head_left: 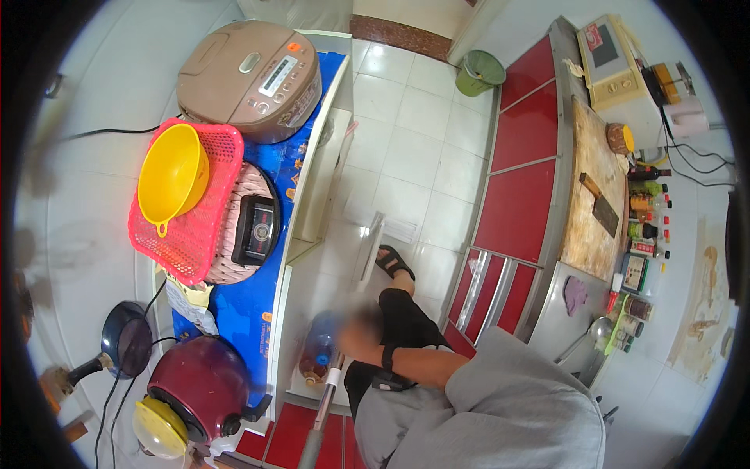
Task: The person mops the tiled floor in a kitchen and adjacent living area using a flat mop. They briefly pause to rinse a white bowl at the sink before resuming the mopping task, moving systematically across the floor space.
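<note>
My right hand [358, 334] reaches across my body to the left, a dark band round its wrist. Its fingers are smeared but appear wrapped round the pole of a mop [331, 378]. The pole's grey grip runs to the lower edge, and beyond my hand a pale shaft rises towards a flat, whitish, blurred head [400, 230] on the floor. Close beside the hand, a large clear bluish bottle [319, 341] stands in the low white cabinet. My left hand does not show. My sandalled foot [397, 263] is on the tiles near the shaft.
On the left, a blue-topped cabinet bears a rice cooker [248, 78], a pink basket [205, 234] with a yellow colander [173, 173], and a maroon pot [200, 384]. Along the right counter lies a cleaver [600, 206] on a wooden board [587, 242]. A green bin [480, 73] stands ahead.
</note>
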{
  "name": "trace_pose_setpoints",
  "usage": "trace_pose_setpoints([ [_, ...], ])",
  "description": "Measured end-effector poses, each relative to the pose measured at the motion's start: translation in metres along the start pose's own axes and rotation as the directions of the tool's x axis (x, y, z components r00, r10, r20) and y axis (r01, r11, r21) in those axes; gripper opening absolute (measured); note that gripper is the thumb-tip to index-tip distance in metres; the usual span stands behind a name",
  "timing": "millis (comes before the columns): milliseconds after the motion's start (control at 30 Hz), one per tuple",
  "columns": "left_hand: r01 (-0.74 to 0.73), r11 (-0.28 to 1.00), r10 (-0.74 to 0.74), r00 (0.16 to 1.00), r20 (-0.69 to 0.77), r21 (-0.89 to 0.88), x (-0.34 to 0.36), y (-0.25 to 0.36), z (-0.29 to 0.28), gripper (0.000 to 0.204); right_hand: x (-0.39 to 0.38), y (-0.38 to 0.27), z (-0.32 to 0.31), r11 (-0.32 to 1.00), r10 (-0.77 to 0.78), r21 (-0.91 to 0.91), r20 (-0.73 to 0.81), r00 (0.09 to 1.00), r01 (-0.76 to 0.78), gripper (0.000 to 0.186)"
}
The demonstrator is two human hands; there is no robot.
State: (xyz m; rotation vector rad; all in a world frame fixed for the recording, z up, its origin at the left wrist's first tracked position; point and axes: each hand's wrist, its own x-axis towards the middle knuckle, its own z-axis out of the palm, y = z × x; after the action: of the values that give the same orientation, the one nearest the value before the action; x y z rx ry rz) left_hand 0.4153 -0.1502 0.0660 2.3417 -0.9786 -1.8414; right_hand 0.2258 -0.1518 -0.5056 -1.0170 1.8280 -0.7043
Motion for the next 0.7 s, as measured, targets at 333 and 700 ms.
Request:
trace_pose_setpoints([
  [333,-0.280,0.825,0.197,0.957,0.215,0.490,0.118,0.085,0.121,0.041,0.202,0.094,-0.112,0.935,0.305,-0.079,-0.317,0.898,-0.346,0.036],
  [700,-0.328,0.890,0.262,0.936,0.235,0.316,0.215,0.194,0.265,0.043,0.326,0.000,-0.328,0.595,0.335,0.758,0.067,0.940,-0.266,0.027],
])
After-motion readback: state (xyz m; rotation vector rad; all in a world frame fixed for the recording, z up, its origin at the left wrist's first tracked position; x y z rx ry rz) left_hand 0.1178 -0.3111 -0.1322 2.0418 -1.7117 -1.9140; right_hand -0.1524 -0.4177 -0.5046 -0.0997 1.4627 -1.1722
